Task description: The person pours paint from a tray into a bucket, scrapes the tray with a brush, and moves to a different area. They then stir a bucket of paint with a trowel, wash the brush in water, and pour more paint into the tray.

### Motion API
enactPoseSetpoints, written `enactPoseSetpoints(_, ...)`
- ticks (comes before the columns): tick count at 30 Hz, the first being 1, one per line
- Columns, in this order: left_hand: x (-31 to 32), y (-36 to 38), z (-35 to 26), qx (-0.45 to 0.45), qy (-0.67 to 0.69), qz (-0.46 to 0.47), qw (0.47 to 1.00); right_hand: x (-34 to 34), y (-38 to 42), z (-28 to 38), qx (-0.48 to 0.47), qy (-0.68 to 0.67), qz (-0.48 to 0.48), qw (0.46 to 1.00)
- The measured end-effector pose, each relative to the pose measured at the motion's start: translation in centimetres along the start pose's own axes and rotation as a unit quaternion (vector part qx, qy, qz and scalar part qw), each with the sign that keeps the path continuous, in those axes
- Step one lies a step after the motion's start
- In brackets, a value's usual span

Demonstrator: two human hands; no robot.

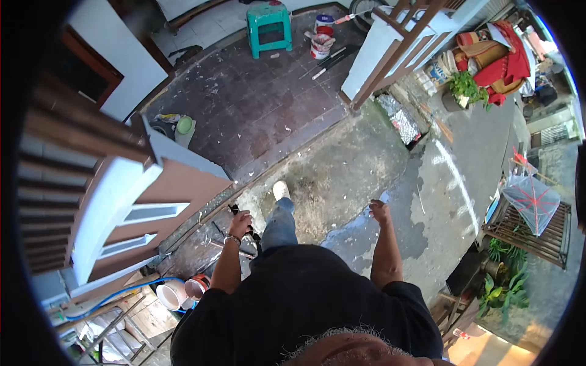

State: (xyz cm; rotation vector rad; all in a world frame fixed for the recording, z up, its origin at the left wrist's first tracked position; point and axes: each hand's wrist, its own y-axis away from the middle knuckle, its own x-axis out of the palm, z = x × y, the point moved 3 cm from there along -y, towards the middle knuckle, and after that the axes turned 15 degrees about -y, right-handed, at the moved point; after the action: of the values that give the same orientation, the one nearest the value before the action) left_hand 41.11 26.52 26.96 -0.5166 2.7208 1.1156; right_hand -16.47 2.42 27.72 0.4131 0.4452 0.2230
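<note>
My left hand [240, 224], with a bracelet at the wrist, hangs beside my jeans leg [281, 225]. Its fingers are loosely bent, and I see nothing held in them. Dark bits show around it, too small to make out. My right hand [379, 211] is held out over the wet concrete [357, 229], fingers slightly curled and apart, empty. A light shoe [281, 190] is on the concrete near the edge of the dark tiled porch [262, 110].
On the porch are a green stool [269, 29] and a paint bucket [321, 46]. Low walls [183, 210] stand at left. Buckets [172, 295] sit lower left. An open drain [400, 120], a potted plant [465, 90] and a bamboo rack [530, 235] are at right.
</note>
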Motion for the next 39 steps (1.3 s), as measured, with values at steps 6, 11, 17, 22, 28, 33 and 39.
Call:
enactPoseSetpoints(6, -5.4, -12.6, -8.6, -0.161, -0.07, 0.052, 0.983, 0.9, 0.0, 1.6, 0.419, -0.08, -0.039, 0.904)
enactPoseSetpoints(11, -10.5, -23.0, -23.4, -0.151, -0.046, 0.013, 0.987, 1.9, -5.0, 7.2, 0.485, -0.102, -0.078, 0.865)
enactPoseSetpoints(17, -10.4, -37.2, -38.2, -0.084, -0.048, -0.015, 0.995, 6.0, -26.1, 7.5, 0.454, -0.232, 0.013, 0.86)
enactPoseSetpoints(22, -11.4, -43.9, -50.4, -0.086, -0.117, 0.008, 0.989, 10.3, -52.2, 21.2, 0.137, 0.198, 0.128, 0.962)
enactPoseSetpoints(28, -13.0, -50.5, -56.5, -0.117, -0.081, 0.014, 0.99, 9.3, -65.9, 50.5, -0.044, -0.068, 0.097, 0.992)
enactPoseSetpoints(33, -14.3, -57.2, -59.3, -0.186, -0.099, 0.081, 0.974, 10.2, -69.9, 50.6, 0.011, 0.001, 0.058, 0.998)
enactPoseSetpoints(39, -18.9, -67.2, -67.3, -0.222, -0.226, 0.114, 0.941, 12.4, -64.6, 37.3, 0.304, 0.138, 0.061, 0.941)
